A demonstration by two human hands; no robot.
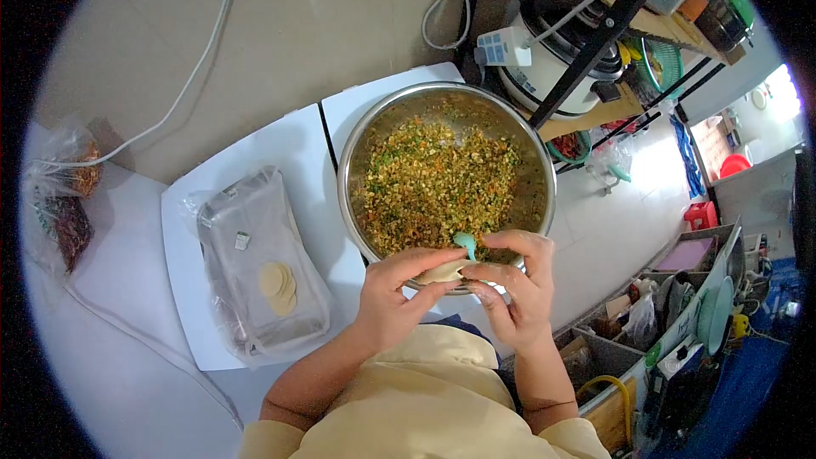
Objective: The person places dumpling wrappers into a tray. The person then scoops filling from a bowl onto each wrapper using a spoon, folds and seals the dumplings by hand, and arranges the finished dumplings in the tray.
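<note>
A pale dumpling (444, 272) is pinched between both my hands, over the near rim of a large steel bowl (347, 195). My left hand (398, 289) grips its left end with thumb and fingers. At its right end, my right hand (515, 285) presses the dough edge, fingers bent. A small turquoise spoon (465, 241) shows just beyond my right fingertips; whether that hand also holds it, I cannot tell. Chopped filling (442, 183), yellow, green and orange, lies in the bowl. On the left, several round dough wrappers (277, 286) overlap in a plastic-lined tray (255, 246).
The bowl and tray stand on a white table (191, 229). A rice cooker (552, 76) sits on a black-framed shelf at the upper right. Plastic bags of food (68, 204) lie at far left, near a white cable (200, 76). Crates of goods (603, 365) stand at lower right.
</note>
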